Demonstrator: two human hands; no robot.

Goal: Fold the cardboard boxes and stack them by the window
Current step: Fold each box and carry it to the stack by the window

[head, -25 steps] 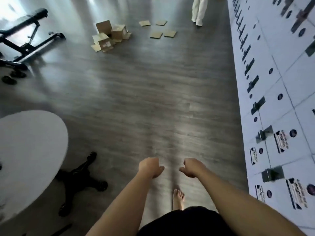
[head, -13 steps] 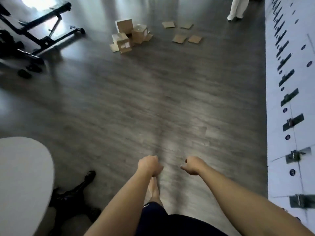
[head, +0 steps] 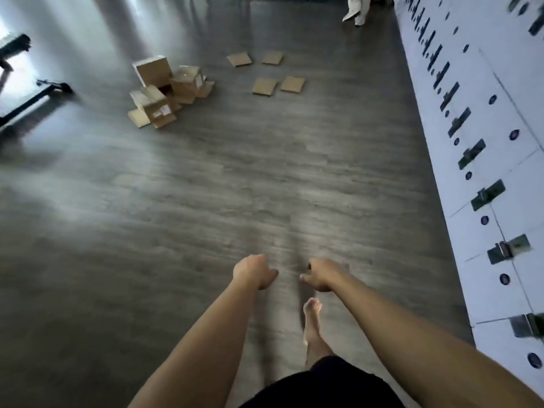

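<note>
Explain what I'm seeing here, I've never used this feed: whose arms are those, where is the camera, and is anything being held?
One camera, worn on a person's head, looks forward and down. The two bare arms are that person's own; the left hand and right hand hang loosely curled and hold nothing. A bare foot steps on the grey wood floor. Ahead lie a heap of folded cardboard boxes and four flat cardboard sheets. White lockers line the right side.

- left hand (head: 253,271) out front on a bare forearm, fingers loosely curled, holding nothing
- right hand (head: 322,273) just at its 3 o'clock, apart, loosely curled, empty
- bare foot (head: 312,322) at 6 o'clock of right hand
</note>
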